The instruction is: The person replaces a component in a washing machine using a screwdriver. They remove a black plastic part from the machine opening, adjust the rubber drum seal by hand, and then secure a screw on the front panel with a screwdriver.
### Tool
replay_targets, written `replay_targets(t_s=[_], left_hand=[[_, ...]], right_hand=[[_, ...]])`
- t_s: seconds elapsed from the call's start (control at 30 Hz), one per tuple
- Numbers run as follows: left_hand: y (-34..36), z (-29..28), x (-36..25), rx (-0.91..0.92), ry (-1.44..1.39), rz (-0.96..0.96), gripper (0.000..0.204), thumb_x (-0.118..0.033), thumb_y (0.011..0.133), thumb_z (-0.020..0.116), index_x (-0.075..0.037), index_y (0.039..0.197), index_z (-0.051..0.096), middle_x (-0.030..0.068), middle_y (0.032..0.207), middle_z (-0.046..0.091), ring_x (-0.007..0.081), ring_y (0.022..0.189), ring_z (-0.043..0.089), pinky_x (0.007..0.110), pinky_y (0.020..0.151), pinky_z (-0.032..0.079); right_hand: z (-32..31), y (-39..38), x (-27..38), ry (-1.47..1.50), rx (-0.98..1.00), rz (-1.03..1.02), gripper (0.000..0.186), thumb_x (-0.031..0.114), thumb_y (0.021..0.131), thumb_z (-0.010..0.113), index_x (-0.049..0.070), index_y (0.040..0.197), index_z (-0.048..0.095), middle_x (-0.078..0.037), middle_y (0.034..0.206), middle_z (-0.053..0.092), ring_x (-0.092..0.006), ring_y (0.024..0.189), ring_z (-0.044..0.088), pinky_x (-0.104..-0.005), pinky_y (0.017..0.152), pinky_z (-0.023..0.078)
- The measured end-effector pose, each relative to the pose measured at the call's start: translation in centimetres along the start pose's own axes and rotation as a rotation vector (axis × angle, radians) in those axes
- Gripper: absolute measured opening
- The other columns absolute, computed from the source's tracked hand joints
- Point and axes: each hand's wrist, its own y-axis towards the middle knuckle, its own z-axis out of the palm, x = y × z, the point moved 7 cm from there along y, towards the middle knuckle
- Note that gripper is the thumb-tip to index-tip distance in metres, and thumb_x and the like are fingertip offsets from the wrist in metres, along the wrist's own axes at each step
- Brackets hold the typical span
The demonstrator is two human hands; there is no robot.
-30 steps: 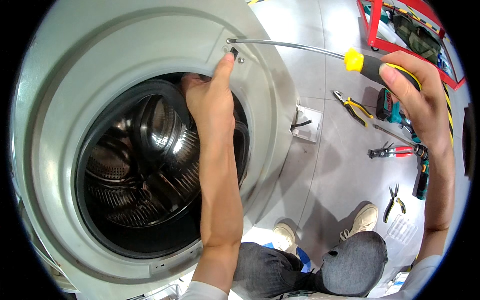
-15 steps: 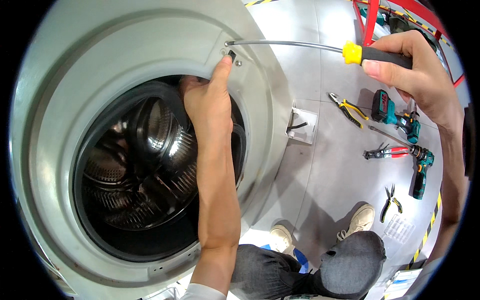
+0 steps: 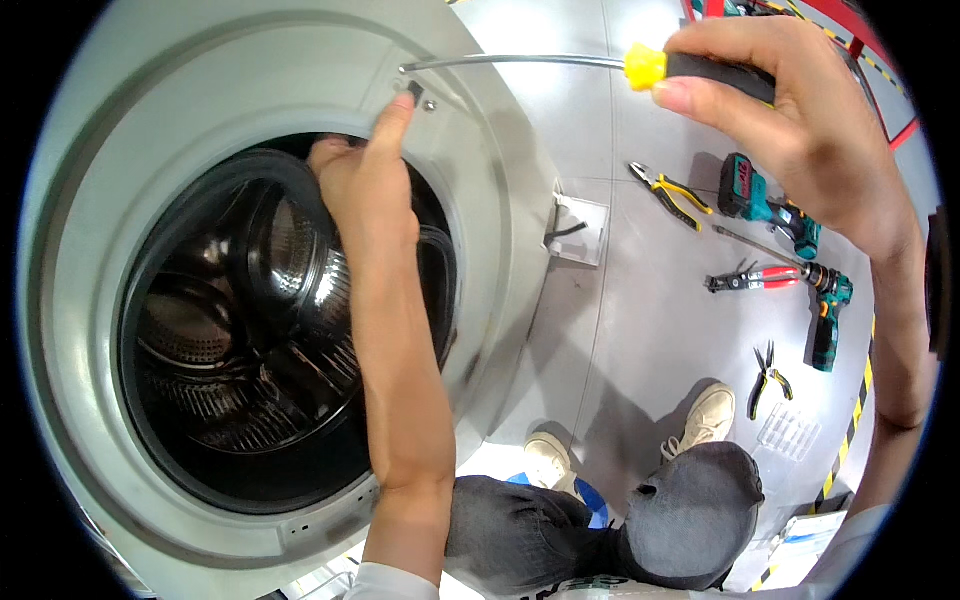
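Note:
A washing machine's pale front panel (image 3: 230,90) fills the left side, its round opening showing the steel drum (image 3: 285,265) and a black rubber gasket (image 3: 130,400). My left hand (image 3: 370,185) grips the panel at the opening's upper right edge. Its thumb presses beside a small black slot (image 3: 416,90), while its fingers go behind the rim, partly hidden. Held in my right hand (image 3: 780,100) is a long screwdriver (image 3: 645,67) with a yellow and black handle. The tip of its shaft meets the panel just above the thumb. A small screw (image 3: 430,105) shows beside the slot.
On the grey floor (image 3: 640,320) lie yellow-black pliers (image 3: 670,195), two teal power drills (image 3: 760,200), red-handled pliers (image 3: 765,278), needle-nose pliers (image 3: 768,380) and a clear compartment box (image 3: 790,430). A white tray (image 3: 580,235) sits beside the machine. A red frame (image 3: 850,30) stands far right.
The machine and the floor things have shifted left and slightly up in view. Both hands keep their holds, and the screwdriver tip stays at the same spot on the panel.

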Motion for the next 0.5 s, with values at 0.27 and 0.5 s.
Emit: replay_targets(t_s=[0.27, 0.5], left_hand=[[-0.3, 0.3, -0.4, 0.004, 0.029, 0.006, 0.031, -0.001, 0.074, 0.069, 0.008, 0.102, 0.058, 0.0140, 0.101, 0.061, 0.0188, 0.092, 0.058, 0.029, 0.085, 0.043], [-0.1, 0.4, 0.0, 0.040, -0.048, -0.020, 0.034, -0.001, 0.074, 0.069, 0.010, 0.104, 0.056, 0.0145, 0.103, 0.060, 0.0189, 0.094, 0.057, 0.028, 0.086, 0.042]], right_hand=[[0.8, -5.0, -0.9, 0.204, -0.105, 0.043, 0.027, 0.007, 0.077, 0.070, -0.004, 0.100, 0.062, -0.011, 0.085, 0.063, -0.0175, 0.076, 0.060, -0.0260, 0.072, 0.047], [3.4, -4.7, -0.4, 0.170, -0.117, 0.070, 0.029, 0.016, 0.076, 0.069, -0.005, 0.094, 0.062, -0.012, 0.073, 0.058, -0.0201, 0.063, 0.054, -0.0284, 0.059, 0.043]])
